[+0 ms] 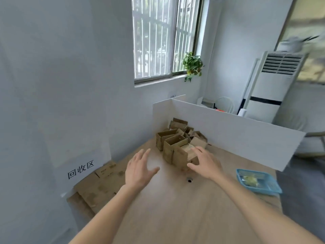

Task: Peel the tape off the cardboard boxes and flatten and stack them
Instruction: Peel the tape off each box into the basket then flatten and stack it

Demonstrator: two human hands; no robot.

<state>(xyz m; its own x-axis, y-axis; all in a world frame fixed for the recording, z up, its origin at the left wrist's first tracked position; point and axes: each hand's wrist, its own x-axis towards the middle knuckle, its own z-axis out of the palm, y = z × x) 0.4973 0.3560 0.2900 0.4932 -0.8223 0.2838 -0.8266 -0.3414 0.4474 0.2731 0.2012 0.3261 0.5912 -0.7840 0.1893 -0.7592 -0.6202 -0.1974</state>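
Observation:
Several small brown cardboard boxes (177, 138) stand crowded in the far corner of the wooden table (175, 208), some with open tops. Flattened cardboard (98, 184) lies stacked at the table's left edge below a paper sign. My left hand (139, 169) hovers over the table with fingers spread, a little left of the nearest box (181, 155), holding nothing. My right hand (204, 161) reaches with straight fingers to the right side of that nearest box, at or just short of touching it.
White partition boards (228, 131) wall the table's far and right sides. A blue plastic basket (258, 180) with yellowish crumpled bits sits at the right edge. A small round hole (189, 180) is in the tabletop between my hands. The wall stands close on the left.

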